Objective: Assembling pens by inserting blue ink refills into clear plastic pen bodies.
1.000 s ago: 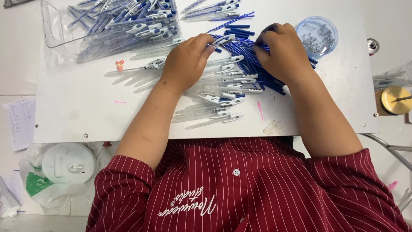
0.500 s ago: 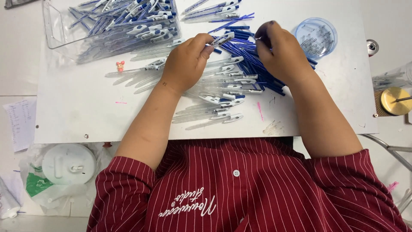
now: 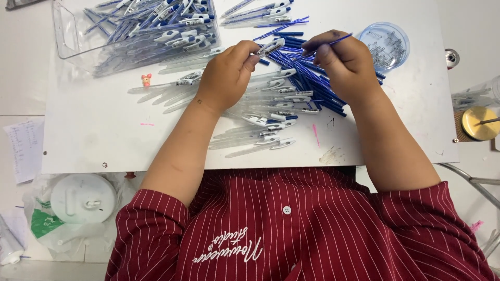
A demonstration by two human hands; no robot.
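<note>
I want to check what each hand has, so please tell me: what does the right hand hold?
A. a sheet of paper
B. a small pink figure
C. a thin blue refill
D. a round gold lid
C: the right hand pinches a thin blue refill between its fingertips, over the pile of blue refills.

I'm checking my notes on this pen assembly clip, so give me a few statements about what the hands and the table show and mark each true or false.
1. The right hand holds a thin blue refill. True.
2. The left hand lies flat and empty on the table. False: its fingers hold a clear pen barrel.
3. The round blue container sits beyond the right hand. True.
4. The clear plastic bin holds nothing. False: it is full of pens.
</note>
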